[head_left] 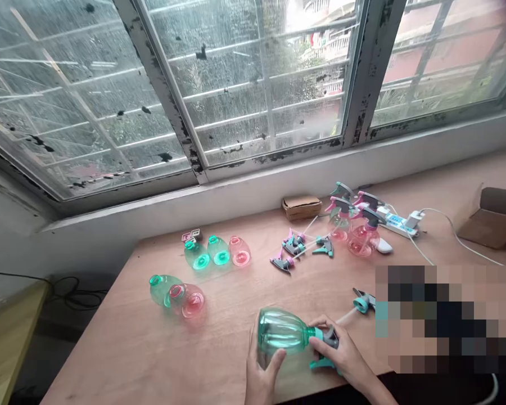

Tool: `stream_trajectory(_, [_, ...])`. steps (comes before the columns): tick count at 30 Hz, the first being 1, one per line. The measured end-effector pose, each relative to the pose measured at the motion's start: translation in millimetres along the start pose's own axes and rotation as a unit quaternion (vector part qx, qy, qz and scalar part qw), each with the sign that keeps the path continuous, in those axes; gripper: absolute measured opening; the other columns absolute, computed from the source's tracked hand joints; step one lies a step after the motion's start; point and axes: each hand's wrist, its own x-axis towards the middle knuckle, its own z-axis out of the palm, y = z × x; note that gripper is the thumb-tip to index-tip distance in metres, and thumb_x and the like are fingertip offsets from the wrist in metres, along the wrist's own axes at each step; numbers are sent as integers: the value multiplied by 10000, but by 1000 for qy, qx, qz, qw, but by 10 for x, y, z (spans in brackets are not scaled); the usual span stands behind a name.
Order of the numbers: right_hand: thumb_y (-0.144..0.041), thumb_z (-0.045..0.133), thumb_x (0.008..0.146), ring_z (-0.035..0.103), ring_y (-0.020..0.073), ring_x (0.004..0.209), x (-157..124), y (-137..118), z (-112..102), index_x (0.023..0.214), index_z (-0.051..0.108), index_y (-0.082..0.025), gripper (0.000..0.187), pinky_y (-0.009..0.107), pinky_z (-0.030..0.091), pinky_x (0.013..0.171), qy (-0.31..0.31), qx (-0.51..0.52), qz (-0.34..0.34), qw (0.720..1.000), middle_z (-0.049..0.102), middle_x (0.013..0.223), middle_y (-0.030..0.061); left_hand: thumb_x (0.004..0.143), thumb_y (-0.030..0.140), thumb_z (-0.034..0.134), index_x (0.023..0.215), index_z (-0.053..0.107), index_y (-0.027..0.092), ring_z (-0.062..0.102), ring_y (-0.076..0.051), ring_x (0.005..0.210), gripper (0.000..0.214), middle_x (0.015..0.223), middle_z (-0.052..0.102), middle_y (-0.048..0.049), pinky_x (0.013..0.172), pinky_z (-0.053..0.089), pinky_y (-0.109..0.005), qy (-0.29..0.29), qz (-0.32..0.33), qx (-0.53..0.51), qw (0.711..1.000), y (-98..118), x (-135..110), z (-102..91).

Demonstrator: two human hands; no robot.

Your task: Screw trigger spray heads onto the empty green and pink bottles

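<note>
A clear green spray bottle (280, 331) lies sideways above the near table edge, its neck pointing right. My left hand (262, 368) is wrapped round the bottle's base end, thumb on the near side. At the neck, my right hand (341, 351) grips a grey and teal trigger sprayer (329, 337), whose collar sits at the bottle's mouth; how far it is screwed on cannot be seen. The teal trigger hangs below my right fingers. Just beyond that hand lies a loose trigger sprayer (361, 302) with its white tube, partly covered by the blurred patch.
Left on the table are several headless green and pink bottles (218, 251). Loose sprayers (293, 246) lie mid-table, near assembled spray bottles (365, 236). Behind stand a small cardboard box (301, 208) and a power strip (398, 224); an open carton (489, 219) is far right.
</note>
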Motion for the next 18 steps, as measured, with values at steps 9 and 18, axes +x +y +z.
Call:
stream_trajectory(9, [-471,853,859,683,220,613,-33,14,-60,1038,675,-208,364,354,561,626,-5,4,21,1000,699,682,-19,779,457,876,1447,596,247,423,-390,1526,754,1613,500,-129,1258,349,-490,-2,29,35,999,82,34,4])
stream_trajectory(18, [-515,839,864,676,212,601,-51,-18,-33,1036,661,-210,393,356,593,620,15,7,10,1000,707,655,-21,817,456,846,1488,564,266,483,-397,1491,752,1527,614,-127,1244,368,-537,-35,31,14,999,66,22,18])
